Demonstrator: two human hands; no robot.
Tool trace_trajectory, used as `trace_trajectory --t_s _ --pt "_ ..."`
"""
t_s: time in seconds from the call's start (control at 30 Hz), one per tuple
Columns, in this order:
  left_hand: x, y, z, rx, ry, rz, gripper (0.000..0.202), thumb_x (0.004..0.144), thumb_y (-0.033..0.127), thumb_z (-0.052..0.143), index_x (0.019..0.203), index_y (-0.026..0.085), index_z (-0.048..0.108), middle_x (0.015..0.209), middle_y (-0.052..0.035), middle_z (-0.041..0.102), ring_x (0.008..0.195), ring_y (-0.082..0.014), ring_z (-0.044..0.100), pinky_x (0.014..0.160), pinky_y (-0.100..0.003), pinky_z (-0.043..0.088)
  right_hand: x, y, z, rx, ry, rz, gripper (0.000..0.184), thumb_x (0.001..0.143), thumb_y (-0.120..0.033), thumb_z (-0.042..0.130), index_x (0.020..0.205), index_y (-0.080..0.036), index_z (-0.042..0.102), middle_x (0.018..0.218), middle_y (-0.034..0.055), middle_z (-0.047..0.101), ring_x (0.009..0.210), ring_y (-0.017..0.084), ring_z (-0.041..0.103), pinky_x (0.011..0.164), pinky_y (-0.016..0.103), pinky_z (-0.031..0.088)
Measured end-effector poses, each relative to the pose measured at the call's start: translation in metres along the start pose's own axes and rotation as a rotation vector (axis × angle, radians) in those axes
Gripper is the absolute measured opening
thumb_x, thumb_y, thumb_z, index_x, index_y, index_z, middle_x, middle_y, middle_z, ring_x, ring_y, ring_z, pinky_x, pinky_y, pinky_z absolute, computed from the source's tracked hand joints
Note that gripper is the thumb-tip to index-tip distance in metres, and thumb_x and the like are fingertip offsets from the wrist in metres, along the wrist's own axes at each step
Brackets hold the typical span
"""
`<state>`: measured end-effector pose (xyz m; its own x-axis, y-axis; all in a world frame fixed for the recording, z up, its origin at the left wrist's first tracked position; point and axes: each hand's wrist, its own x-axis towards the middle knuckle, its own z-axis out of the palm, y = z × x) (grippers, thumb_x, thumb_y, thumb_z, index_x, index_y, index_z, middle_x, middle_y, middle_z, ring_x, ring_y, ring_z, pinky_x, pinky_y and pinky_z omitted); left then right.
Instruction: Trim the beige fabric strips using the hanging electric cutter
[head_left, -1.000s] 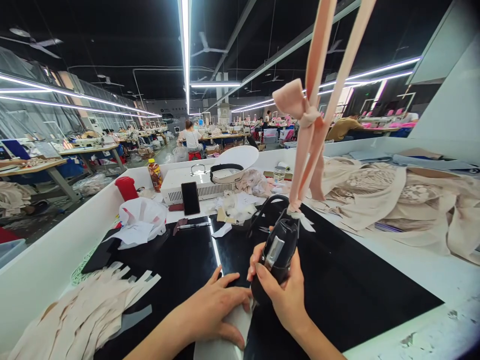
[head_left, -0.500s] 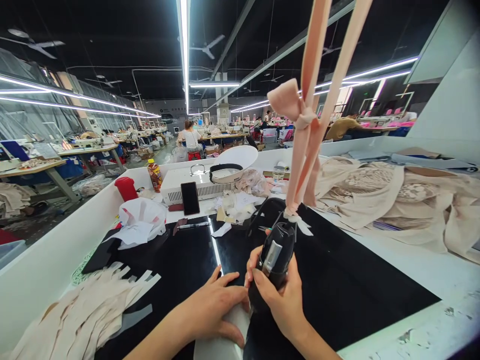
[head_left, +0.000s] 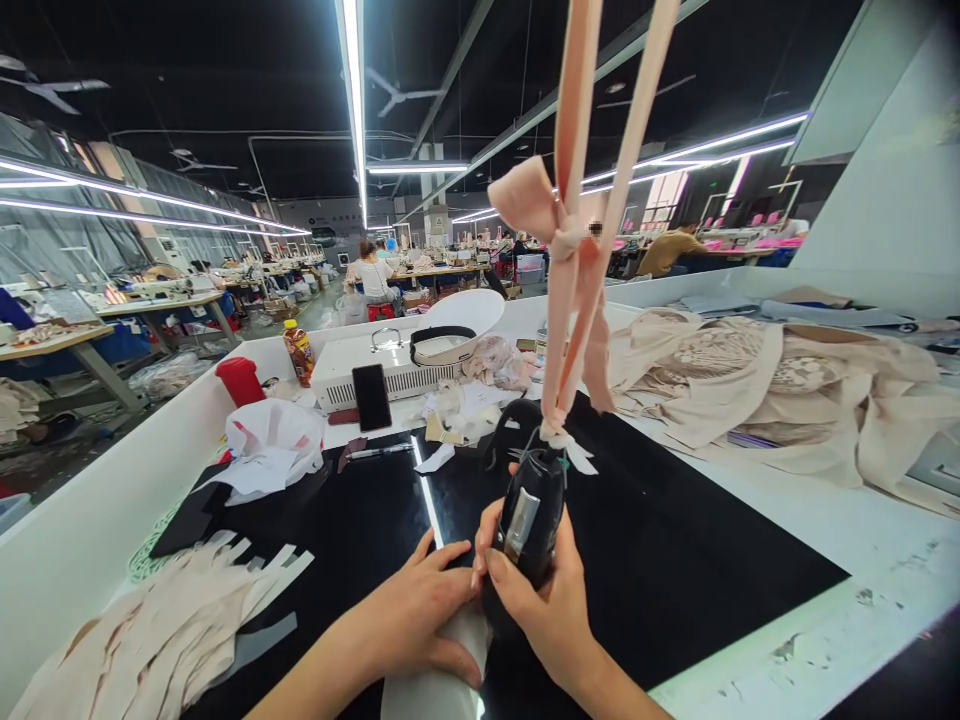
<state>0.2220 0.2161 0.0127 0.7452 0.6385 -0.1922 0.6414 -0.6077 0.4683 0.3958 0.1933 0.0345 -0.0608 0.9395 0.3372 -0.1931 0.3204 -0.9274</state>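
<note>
My right hand is wrapped round a black hand-held tool that hangs from pink fabric straps tied with a bow overhead. Its tip points down at a pale strip of fabric lying on the black work surface. My left hand rests on that strip just left of the tool, fingers curled over it and pressing it down.
A pile of beige cut strips lies at the near left. Beige lace garments cover the right side. Behind are a phone, a white machine, a red cup, a bottle and scraps. Other workers sit far back.
The view has drifted slightly so everything sits a little further left and lower. Both hands keep their hold; the tool stays over the pale strip.
</note>
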Motion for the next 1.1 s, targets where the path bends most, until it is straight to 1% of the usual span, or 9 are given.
trace_trajectory --t_s 0.17,0.33,0.43,0.57,0.7,0.77,0.87,0.97,1.1 --pt "-0.001 0.002 -0.003 -0.014 -0.005 -0.009 0.082 0.082 0.048 0.083 0.154 0.034 0.045 0.147 -0.0059 0.052 0.156 -0.0277 0.016 0.123 -0.067 -0.004 -0.003 -0.004 0.003 0.09 -0.048 0.014 0.06 0.078 -0.052 0.066 0.109 -0.021 0.024 0.083 -0.0075 0.052 0.065 -0.004 0.059 0.07 0.013 0.061" --pt "-0.002 0.007 -0.009 -0.001 -0.07 -0.038 0.091 0.08 0.047 0.085 0.158 0.041 0.039 0.161 -0.0045 0.036 0.157 -0.0322 0.001 0.121 -0.07 -0.004 -0.006 -0.002 0.005 0.126 -0.121 -0.042 0.055 0.08 -0.047 0.065 0.106 -0.021 0.024 0.083 -0.0085 0.051 0.061 -0.006 0.056 0.069 0.009 0.058" --pt "0.0 0.008 -0.009 0.003 -0.049 -0.018 0.092 0.079 0.047 0.085 0.158 0.04 0.039 0.165 -0.0076 0.028 0.157 -0.0343 0.005 0.119 -0.072 -0.002 -0.007 0.0 0.006 0.123 -0.114 -0.036 0.052 0.081 -0.043 0.065 0.106 -0.02 0.025 0.083 -0.0079 0.052 0.065 -0.006 0.057 0.073 0.009 0.059" --pt "0.001 0.007 -0.007 0.007 -0.021 0.008 0.094 0.079 0.049 0.085 0.159 0.04 0.036 0.163 -0.0077 0.032 0.157 -0.0327 0.009 0.121 -0.069 -0.002 -0.007 0.0 0.007 0.055 -0.084 -0.025 0.051 0.082 -0.042 0.063 0.11 -0.021 0.026 0.085 -0.0071 0.053 0.068 -0.006 0.059 0.08 0.012 0.063" --pt "-0.009 0.007 -0.005 -0.04 0.025 -0.047 0.092 0.077 0.047 0.088 0.156 0.033 0.043 0.162 -0.0095 0.033 0.157 -0.0326 0.01 0.122 -0.068 -0.001 -0.005 -0.001 0.002 0.07 -0.052 0.008 0.06 0.078 -0.049 0.068 0.112 -0.022 0.027 0.086 -0.0059 0.053 0.07 -0.003 0.061 0.072 0.012 0.061" --pt "-0.021 0.008 0.0 -0.079 0.105 -0.122 0.069 0.079 0.037 0.087 0.139 0.027 0.056 0.159 -0.0048 0.04 0.156 -0.0272 0.015 0.127 -0.06 0.003 -0.003 -0.002 -0.002 0.091 -0.045 -0.004 0.058 0.078 -0.05 0.068 0.109 -0.021 0.028 0.087 -0.0059 0.053 0.067 -0.003 0.059 0.063 0.012 0.058" --pt "-0.042 0.01 0.015 -0.051 0.416 -0.112 0.027 0.089 0.008 0.071 0.109 0.021 0.059 0.136 -0.0004 0.058 0.135 -0.019 0.048 0.117 -0.042 0.039 0.0 -0.002 -0.008 0.114 -0.044 -0.027 0.055 0.08 -0.049 0.067 0.106 -0.02 0.029 0.087 -0.0068 0.051 0.062 -0.002 0.057 0.057 0.015 0.055" --pt "-0.059 0.014 0.036 0.076 0.639 -0.017 0.022 0.092 0.001 0.054 0.103 0.02 0.057 0.104 0.0005 0.062 0.096 -0.0148 0.061 0.082 -0.028 0.053 0.0 -0.001 -0.009 0.119 -0.046 -0.025 0.054 0.08 -0.049 0.067 0.105 -0.02 0.029 0.088 -0.0071 0.051 0.062 -0.002 0.057 0.058 0.016 0.056" --pt "-0.061 0.016 0.066 0.221 0.644 0.046 0.025 0.089 0.001 0.053 0.105 0.021 0.056 0.099 0.001 0.062 0.089 -0.0145 0.062 0.077 -0.024 0.054 -0.002 0.003 -0.005 0.105 -0.092 -0.026 0.052 0.082 -0.048 0.065 0.108 -0.021 0.029 0.088 -0.0068 0.05 0.064 -0.003 0.057 0.058 0.015 0.055"
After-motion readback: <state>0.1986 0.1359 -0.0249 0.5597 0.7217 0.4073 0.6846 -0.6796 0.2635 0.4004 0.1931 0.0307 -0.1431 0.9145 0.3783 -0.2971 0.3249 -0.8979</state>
